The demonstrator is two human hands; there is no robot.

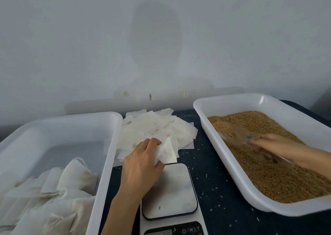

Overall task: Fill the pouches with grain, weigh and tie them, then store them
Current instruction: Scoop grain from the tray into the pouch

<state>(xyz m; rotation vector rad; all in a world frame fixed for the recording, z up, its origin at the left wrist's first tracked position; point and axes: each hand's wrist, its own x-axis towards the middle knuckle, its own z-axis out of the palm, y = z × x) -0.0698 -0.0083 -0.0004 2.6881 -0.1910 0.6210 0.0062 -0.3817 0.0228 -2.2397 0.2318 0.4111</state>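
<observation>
In the left bin (111, 127), at 9 o'clock from the scale (172, 190), filled pouches (75, 174) are lying heaped toward its near end. The left hand (141, 163) is pinching one empty pouch (167, 152) between thumb and curled fingers, just above the scale's far edge, with the loose pile (154, 125) sitting at 12 o'clock behind it. The pouch is hanging crumpled, its mouth not visibly open, so grain poured now would likely be spilling past it onto the scale and the tabletop (220, 190), where stray kernels are lying; a second sheet clinging from the pile is another likely snag. At 3 o'clock, the right hand (274, 143), blurred, is gripping the handle of a clear scoop (234, 132) whose bowl is lying in the grain (268, 172) inside the right bin (232, 98); an overfull scoop carried across the gap would probably be shedding kernels. The pouch is sitting at the left hand's 1 o'clock, touching its fingertips; the scoop bowl is lying at the right hand's 10 o'clock, and pouch and scoop are well apart.
</observation>
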